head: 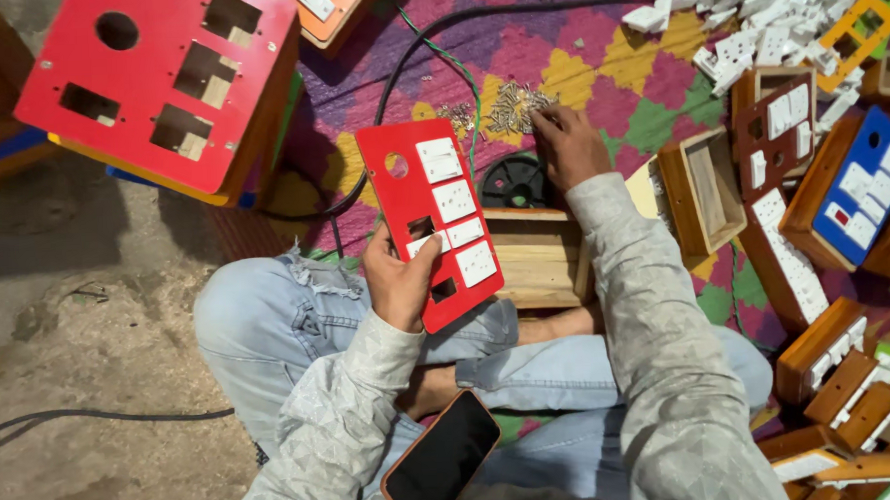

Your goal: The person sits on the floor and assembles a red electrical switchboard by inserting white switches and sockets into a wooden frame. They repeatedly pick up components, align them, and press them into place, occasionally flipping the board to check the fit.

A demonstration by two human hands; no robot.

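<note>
My left hand (399, 281) holds a red plastic panel (404, 197) by its lower edge, tilted above my lap. The panel carries several white switches and sockets and has a round hole near its top. My right hand (565, 145) reaches forward to a small pile of metal screws (511, 108) on the colourful mat, its fingers resting on them. An open wooden box (534, 262) sits in front of my crossed legs, partly behind the panel.
A large red board with cut-outs (158, 78) lies at upper left. A heap of white switch parts (762, 17) is at top right. Wooden boxes and finished switchboards (838, 197) crowd the right side. A black phone (441, 462) rests on my lap. Black cable (399, 64) crosses the mat.
</note>
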